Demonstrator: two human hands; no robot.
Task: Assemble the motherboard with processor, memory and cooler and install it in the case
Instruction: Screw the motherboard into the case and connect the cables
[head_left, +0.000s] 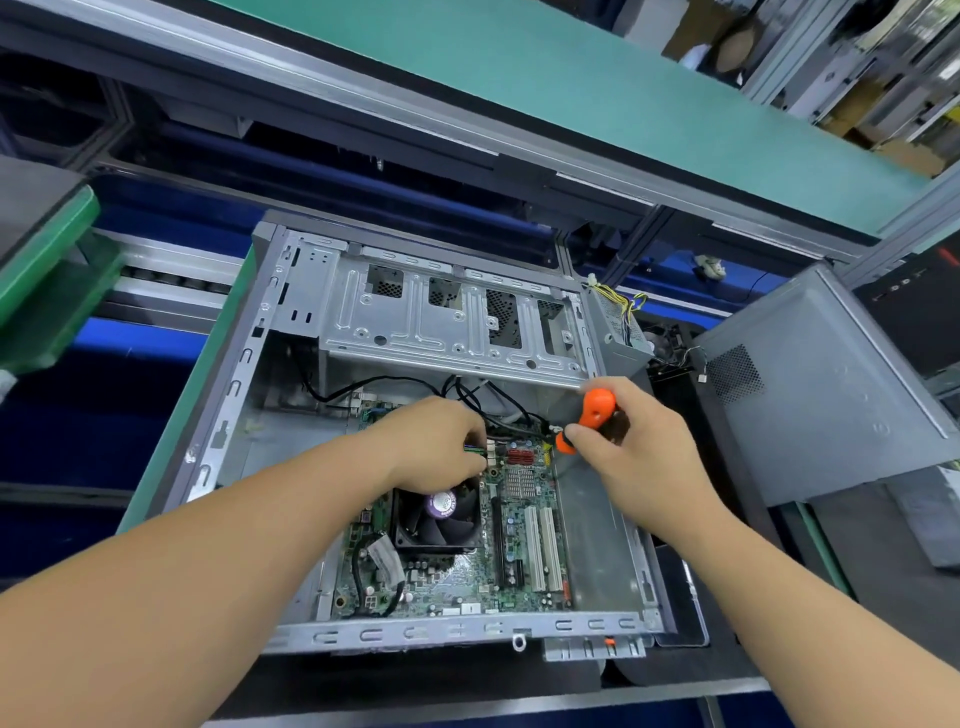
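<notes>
Two bare forearms come in from the near edge, one at the left and one at the right. Neither shows a sleeve, glove, watch or ring. The left hand (436, 447) and right hand (631, 441) are uncovered, with short nails on the fingers (576, 432).

motherboard (457, 551) lies in case (228, 415), cooler (436, 514) on it, drive cage (447, 317) behind, side panel (810, 384) right of case.
</notes>
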